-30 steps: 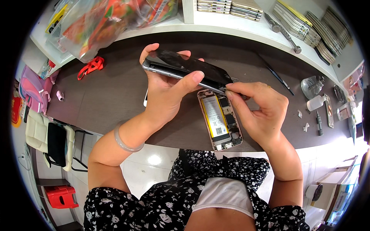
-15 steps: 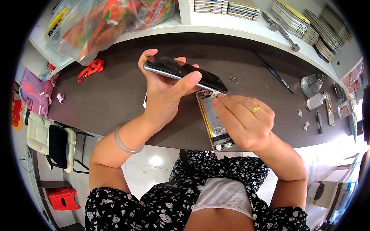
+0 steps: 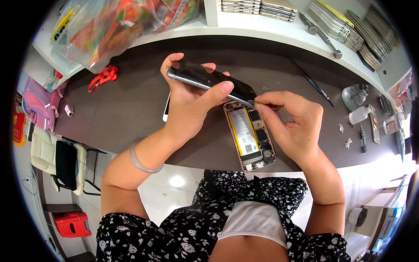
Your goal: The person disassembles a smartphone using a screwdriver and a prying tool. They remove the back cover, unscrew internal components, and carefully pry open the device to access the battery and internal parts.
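Note:
My left hand (image 3: 192, 98) is wrapped round a smartphone (image 3: 211, 81) with a dark screen and a silver edge, held tilted above the desk. The thumb presses its near edge. My right hand (image 3: 294, 122) is closed in a pinch at the smartphone's right-hand end; whatever lies between those fingertips is too small to make out. Below them on the desk lies an opened phone body (image 3: 249, 137) with its battery and circuit boards bare. Part of a white phone (image 3: 166, 109) shows from behind my left wrist.
Tweezers (image 3: 310, 82), a glass bottle (image 3: 354, 97), a white plastic bottle (image 3: 358, 115) and a small screwdriver (image 3: 363, 137) lie to the right. A red strap (image 3: 103, 78) is at the left. The white shelf (image 3: 244, 31) holds stacked phones and a plastic bag (image 3: 126, 30).
My right hand has moved right and turned, and its fingers now pinch at the smartphone's end. More of the opened phone body shows. The smartphone has shifted slightly right.

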